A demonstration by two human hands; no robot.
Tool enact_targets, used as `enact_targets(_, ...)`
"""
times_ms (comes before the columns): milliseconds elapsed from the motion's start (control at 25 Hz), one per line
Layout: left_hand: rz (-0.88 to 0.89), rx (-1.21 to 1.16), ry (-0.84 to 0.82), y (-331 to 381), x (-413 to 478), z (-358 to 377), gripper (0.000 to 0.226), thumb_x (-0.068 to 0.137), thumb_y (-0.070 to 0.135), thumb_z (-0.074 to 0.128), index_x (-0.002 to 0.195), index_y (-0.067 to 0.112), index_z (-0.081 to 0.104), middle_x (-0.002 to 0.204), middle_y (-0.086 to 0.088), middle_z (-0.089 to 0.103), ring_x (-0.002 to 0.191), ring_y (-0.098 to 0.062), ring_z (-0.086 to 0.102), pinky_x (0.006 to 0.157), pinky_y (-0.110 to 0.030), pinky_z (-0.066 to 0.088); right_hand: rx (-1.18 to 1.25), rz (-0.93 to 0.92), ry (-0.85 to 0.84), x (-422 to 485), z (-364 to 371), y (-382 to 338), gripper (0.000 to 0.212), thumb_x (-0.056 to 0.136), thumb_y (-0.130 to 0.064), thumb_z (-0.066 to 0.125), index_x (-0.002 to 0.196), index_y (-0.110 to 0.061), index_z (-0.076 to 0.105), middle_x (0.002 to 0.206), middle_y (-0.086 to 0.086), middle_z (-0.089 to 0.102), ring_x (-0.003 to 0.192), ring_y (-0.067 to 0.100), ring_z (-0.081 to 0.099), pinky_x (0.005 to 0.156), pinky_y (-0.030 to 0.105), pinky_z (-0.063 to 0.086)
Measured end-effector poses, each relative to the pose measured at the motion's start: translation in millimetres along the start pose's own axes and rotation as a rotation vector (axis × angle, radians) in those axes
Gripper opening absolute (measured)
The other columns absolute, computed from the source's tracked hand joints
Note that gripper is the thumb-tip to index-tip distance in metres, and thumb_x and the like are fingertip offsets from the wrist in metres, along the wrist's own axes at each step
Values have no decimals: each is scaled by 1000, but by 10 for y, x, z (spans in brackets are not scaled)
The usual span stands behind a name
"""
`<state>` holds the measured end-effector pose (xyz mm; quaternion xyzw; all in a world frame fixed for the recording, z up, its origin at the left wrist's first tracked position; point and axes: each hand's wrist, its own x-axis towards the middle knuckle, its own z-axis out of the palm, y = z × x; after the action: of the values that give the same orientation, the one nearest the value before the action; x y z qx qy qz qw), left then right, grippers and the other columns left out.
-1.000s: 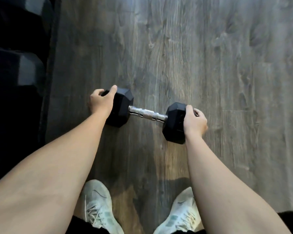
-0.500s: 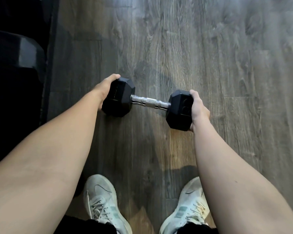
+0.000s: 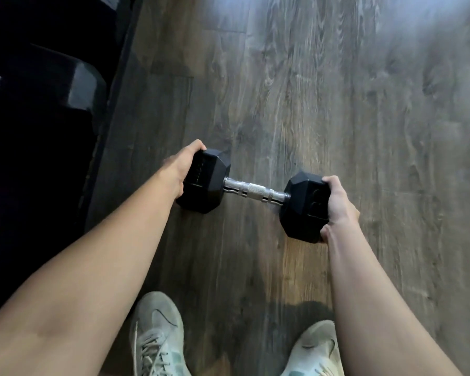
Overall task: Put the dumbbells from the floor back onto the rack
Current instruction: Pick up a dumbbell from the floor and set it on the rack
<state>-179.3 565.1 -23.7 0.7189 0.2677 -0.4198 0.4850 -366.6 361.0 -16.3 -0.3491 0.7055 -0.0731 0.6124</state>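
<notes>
head view: dumbbell (image 3: 255,198) held crosswise between both hands, above the wood floor (image 3: 337,104), ahead of the shoes (image 3: 158,337).
risk: judged, palms only press the smooth end faces; a slack squeeze could drop it toward the feet.
left hand (image 3: 179,169): cupped over the left hex head, fingers curled on its far edge.
right hand (image 3: 337,204): wrapped round the right head.
handle (image 3: 255,189): bare between the grips.
rack (image 3: 38,104): dark, off to the left hand's side.

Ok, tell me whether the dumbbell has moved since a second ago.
Yes: the dumbbell sits nearer the shoes and farther from the floor seam, seemingly lifted.
</notes>
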Motion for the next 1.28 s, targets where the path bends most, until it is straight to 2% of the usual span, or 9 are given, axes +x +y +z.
enact_targets(200, 8, -77, 67, 113, -445, -369, 36, 63, 48, 72, 86, 20, 66, 80, -3, 64, 59, -22, 61, 53, -26, 49, -24, 9, -68, -506, 43, -99, 60, 38, -50, 79, 87, -17, 68, 79, 2, 74, 63, 25, 71, 60, 55, 58)
enact_targets(480, 212, -169, 273, 790, -1689, -1032, 47, 49, 49, 79, 83, 18, 73, 61, 3, 70, 51, -17, 69, 46, -34, 56, -29, -88, -237, -1561, 95, -618, 57, 42, -52, 77, 90, -22, 69, 95, 5, 75, 77, 29, 73, 66, 61, 55)
enact_targets(600, 265, -182, 351, 1021, -2102, -1373, 61, 42, 51, 79, 92, 18, 73, 77, -1, 76, 61, -18, 72, 51, -34, 58, -40, -107, -295, -2003, 221, -747, 56, 41, -54, 76, 88, -24, 66, 93, 4, 74, 76, 30, 73, 67, 66, 53)
enact_targets(680, 269, -178, 425, 1102, -2263, -1652, 71, 39, 54, 78, 100, 19, 71, 94, -5, 74, 80, -23, 72, 68, -35, 57, -60, -92, -313, -2240, 399, -739, 53, 42, -54, 76, 84, -24, 65, 85, 3, 72, 68, 27, 72, 62, 64, 55)
enact_targets(840, 221, -175, 517, 1006, -2232, -2289, 71, 39, 56, 76, 100, 19, 71, 97, -6, 70, 89, -26, 65, 73, -35, 51, -124, -62, -366, -2470, 951, -448, 48, 45, -57, 75, 74, -20, 67, 87, 1, 69, 73, 25, 70, 56, 45, 57)
enact_targets(960, 153, -159, 539, 812, -2132, -2780, 44, 40, 56, 75, 67, 22, 72, 68, -5, 69, 62, -23, 65, 57, -30, 52, -178, -38, -459, -2610, 1357, -90, 68, 42, -62, 73, 99, -23, 72, 109, 3, 67, 94, 28, 67, 74, 50, 58)
enact_targets(1040, 93, -150, 575, 700, -2046, -3094, 39, 37, 57, 73, 53, 21, 68, 52, -3, 64, 47, -24, 62, 52, -36, 53, -195, -9, -519, -2707, 1606, 106, 87, 41, -65, 72, 118, -25, 67, 122, 6, 63, 104, 31, 63, 85, 53, 56)
enact_targets(1160, -13, -114, 665, 548, -1940, -3496, 43, 43, 61, 71, 62, 24, 63, 53, -2, 63, 58, -26, 60, 65, -41, 47, -269, -4, -583, -2796, 1898, 427, 93, 44, -73, 68, 125, -26, 62, 129, 6, 59, 113, 31, 58, 93, 53, 52)
enact_targets(1280, 5, -122, 734, 434, -1753, -3660, 46, 48, 59, 72, 76, 24, 64, 70, -5, 64, 65, -26, 58, 61, -37, 40, -317, -35, -608, -2783, 2004, 754, 102, 52, -77, 65, 139, -26, 49, 141, 7, 51, 127, 30, 48, 101, 52, 46)
